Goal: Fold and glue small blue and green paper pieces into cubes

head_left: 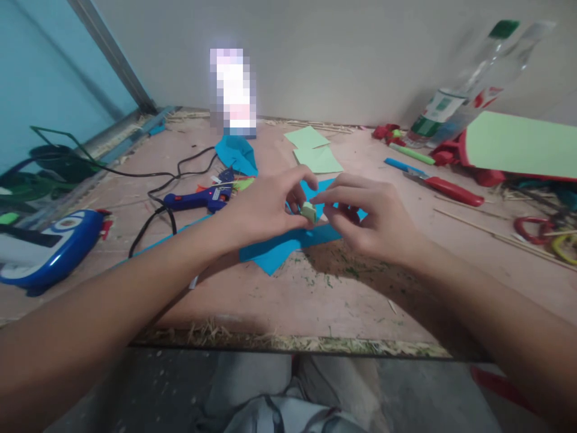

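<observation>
My left hand (270,201) is closed in a pinch on a small folded piece of light green paper (309,211), over the middle of the worktop. Just to the right, my right hand (367,210) hovers with bent fingers apart, its fingertips close to that piece; no held thing shows in it. Blue paper (270,255) lies beneath both hands, partly covered by them. Beyond the hands, two light green paper squares (318,160) overlap on the worktop. Left of my left hand lies a blue hot glue gun (198,198) with a black cable.
A blue-and-white tape dispenser (58,249) stands at left. On the right are a red-handled knife (453,190), thin sticks (496,234), scissors (534,230), plastic bottles (439,111) and a red tray (464,150) bearing green paper. A glowing, pixelated screen (234,87) leans at the back wall.
</observation>
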Available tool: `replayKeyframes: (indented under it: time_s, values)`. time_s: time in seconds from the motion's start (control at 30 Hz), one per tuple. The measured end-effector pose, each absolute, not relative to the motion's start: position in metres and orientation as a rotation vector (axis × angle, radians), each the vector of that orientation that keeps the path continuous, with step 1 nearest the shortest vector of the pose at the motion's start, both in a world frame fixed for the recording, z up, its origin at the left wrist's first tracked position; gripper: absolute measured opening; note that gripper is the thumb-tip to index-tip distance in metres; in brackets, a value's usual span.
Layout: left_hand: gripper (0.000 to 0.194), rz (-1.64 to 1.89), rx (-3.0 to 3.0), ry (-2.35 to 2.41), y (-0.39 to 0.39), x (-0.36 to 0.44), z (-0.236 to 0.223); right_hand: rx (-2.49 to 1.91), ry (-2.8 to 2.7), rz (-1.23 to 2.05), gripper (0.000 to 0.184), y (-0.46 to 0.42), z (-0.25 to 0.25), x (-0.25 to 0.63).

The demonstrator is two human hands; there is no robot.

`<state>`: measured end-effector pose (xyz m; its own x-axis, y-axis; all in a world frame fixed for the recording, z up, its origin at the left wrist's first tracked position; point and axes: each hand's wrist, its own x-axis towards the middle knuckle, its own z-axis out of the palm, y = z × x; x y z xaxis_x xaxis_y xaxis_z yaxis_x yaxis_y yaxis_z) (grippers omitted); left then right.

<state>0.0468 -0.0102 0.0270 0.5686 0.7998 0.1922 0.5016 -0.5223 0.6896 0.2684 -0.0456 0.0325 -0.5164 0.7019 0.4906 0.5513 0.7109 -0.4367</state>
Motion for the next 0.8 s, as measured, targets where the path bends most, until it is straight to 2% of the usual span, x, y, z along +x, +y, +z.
replayKeyframes:
  time_s: [0.27,0.33,0.6,0.8]
  values:
    - [0.076,0.627,2.253,1.024,-0.01,0.046,0.031,-0.96,-2.361,0.294,0.029,-0.043,0.026,0.27]
    - [0.078,0.628,2.269,1.007,-0.007,0.041,0.037,-0.972,-2.347,0.303,0.028,-0.042,0.025,0.27]
    - [0.037,0.925,2.182,1.044,0.004,0.027,0.052,-1.034,-2.344,0.325,0.031,-0.044,0.025,0.267]
    - [0.028,0.934,2.221,1.047,0.006,0.032,0.042,-1.035,-2.329,0.297,0.03,-0.044,0.026,0.268]
